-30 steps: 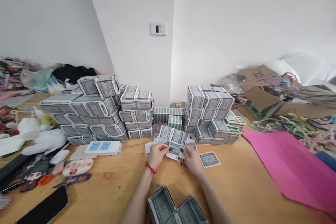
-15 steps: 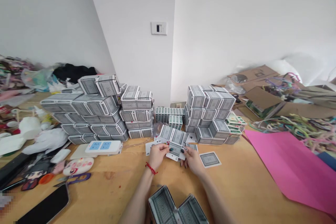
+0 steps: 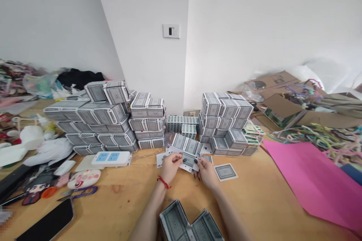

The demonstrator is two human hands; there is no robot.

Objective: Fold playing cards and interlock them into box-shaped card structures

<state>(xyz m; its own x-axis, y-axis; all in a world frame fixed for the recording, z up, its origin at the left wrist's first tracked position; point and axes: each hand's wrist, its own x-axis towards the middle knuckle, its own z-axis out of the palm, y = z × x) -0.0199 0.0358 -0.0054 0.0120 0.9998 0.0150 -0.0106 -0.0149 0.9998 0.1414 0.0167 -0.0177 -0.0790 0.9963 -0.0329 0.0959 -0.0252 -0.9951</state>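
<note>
"Identifying the step in hand comes first. What does the operator do?"

"Both hands work on a patterned card (image 3: 190,157), located just below the middle of the frame. The step appears to be aligning or folding this card."

"Specify the grip."

"The left hand (image 3: 170,166) pinches the card's left side, thumb on top. The right hand (image 3: 208,172) pinches the right side, its thumb also on top."

"What does the next move call for?"

"Judged from this pose, even thumb pressure and level edges, so that the card does not buckle. Avoid disturbing the rear cards (image 3: 194,145), directly above it in the frame."

"List all obscured items."

"The undersides of the grip are mostly hidden. Whether the held card is joined to the rear cards cannot be confirmed from this angle. A face-up card (image 3: 160,160), left of the left hand, is partly covered. At bottom centre, the frame edge cuts off the folded card assembly (image 3: 175,222); at lower left, it cuts off the phone (image 3: 48,223)."
</note>
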